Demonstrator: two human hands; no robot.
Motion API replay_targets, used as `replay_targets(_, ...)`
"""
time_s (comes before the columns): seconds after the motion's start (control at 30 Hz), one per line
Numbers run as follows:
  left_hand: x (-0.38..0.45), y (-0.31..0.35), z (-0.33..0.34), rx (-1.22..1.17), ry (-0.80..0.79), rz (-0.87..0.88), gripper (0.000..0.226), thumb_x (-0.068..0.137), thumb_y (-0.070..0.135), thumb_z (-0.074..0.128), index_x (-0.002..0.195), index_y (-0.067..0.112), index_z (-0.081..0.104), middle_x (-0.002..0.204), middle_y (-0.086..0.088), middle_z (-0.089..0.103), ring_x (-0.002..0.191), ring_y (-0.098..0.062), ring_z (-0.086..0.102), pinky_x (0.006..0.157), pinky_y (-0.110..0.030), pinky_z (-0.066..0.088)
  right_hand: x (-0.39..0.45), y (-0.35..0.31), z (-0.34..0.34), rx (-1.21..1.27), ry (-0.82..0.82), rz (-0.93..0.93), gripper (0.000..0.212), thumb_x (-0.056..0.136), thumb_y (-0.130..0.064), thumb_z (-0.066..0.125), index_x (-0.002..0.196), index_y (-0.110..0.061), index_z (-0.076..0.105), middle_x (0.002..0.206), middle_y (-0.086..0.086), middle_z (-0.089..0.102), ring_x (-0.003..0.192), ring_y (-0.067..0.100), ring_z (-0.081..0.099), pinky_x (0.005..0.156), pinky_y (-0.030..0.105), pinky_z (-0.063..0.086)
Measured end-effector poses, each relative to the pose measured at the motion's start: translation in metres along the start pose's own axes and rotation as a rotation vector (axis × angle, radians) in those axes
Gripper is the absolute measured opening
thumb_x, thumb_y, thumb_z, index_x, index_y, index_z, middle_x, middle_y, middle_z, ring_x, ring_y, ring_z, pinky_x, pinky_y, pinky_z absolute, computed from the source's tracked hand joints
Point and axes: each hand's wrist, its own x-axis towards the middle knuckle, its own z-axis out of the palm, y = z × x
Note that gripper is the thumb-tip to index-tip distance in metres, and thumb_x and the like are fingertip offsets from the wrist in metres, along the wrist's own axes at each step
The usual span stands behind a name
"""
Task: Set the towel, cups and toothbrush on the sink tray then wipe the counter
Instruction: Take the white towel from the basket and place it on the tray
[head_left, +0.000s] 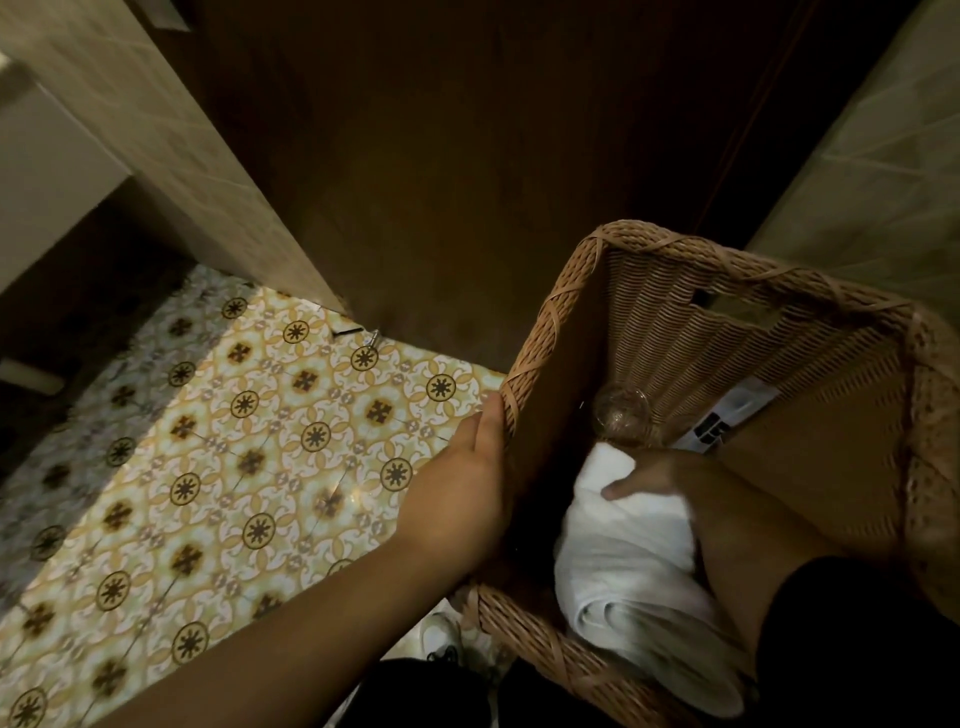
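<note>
Soft white towel (623, 561); woven basket (535, 332).

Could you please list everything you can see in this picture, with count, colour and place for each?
wicker basket: one, tan, at the right, standing on the floor
towel: one, white, rolled, lying inside the basket
glass cup: one, clear, inside the basket beyond the towel
printed item: one, white with black marks, at the basket's far inner side; too unclear to identify
floor tiles: many, yellow and white with dark motifs, at the left
wooden door: one, dark brown, ahead
tiled walls: two, beige, either side of the door
left hand: one, gripping the basket's left rim
right hand: one, inside the basket, on the towel
</note>
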Motion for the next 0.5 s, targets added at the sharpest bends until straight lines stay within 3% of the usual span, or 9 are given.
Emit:
replay_targets(0.07,-0.001,-0.002,0.001,-0.012,0.015,0.009,0.083,0.096,0.027,0.050,0.155,0.016,-0.008,0.156,-0.014,0.028,0.108,-0.034,0.059,0.071,-0.033,0.040,-0.023,-0.007,-0.008,-0.010,0.047,-0.041,0.103,0.051,-0.072,0.080,0.137,-0.022,0.053,0.137,0.001,0.057,0.117,0.016,0.054,0.105,0.031,0.039)
replay_targets(0.13,-0.003,0.000,-0.002,-0.007,0.004,0.034,0.082,0.096,0.026,0.049,0.155,0.015,-0.008,0.155,-0.014,0.029,0.109,-0.035,0.058,0.070,-0.034,0.039,-0.050,-0.019,-0.018,-0.024,0.144,-0.075,0.093,0.063,-0.067,0.079,0.138,-0.022,0.050,0.137,0.000,0.054,0.113,0.011,0.050,0.099,0.024,0.036)
replay_targets(0.27,-0.004,0.000,-0.009,-0.013,-0.030,0.027,0.077,0.098,0.025,0.043,0.155,0.015,-0.007,0.150,-0.013,0.033,0.098,-0.031,0.062,0.065,-0.033,0.036,-0.115,-0.050,-0.041,-0.057,0.346,-0.115,0.098,0.068,-0.062,0.078,0.146,-0.018,0.040,0.147,0.005,0.047,0.129,0.021,0.045,0.099,0.021,0.030)
replay_targets(0.37,-0.006,0.000,-0.014,-0.023,-0.052,0.035,0.073,0.099,0.023,0.039,0.155,0.015,-0.008,0.151,-0.012,0.032,0.096,-0.030,0.062,0.063,-0.034,0.039,-0.175,-0.072,-0.057,-0.128,0.485,-0.082,0.099,0.065,-0.067,0.077,0.143,-0.017,0.044,0.144,0.006,0.051,0.125,0.024,0.049,0.090,0.025,0.034)
replay_targets(0.5,-0.008,0.001,-0.021,-0.061,-0.108,0.038,0.073,0.099,0.018,0.040,0.155,0.012,-0.006,0.155,-0.014,0.028,0.110,-0.030,0.059,0.078,-0.037,0.047,-0.262,-0.100,-0.067,-0.261,0.700,-0.050,0.096,0.063,-0.074,0.070,0.141,-0.023,0.045,0.141,0.005,0.054,0.121,0.026,0.052,0.088,0.033,0.039)
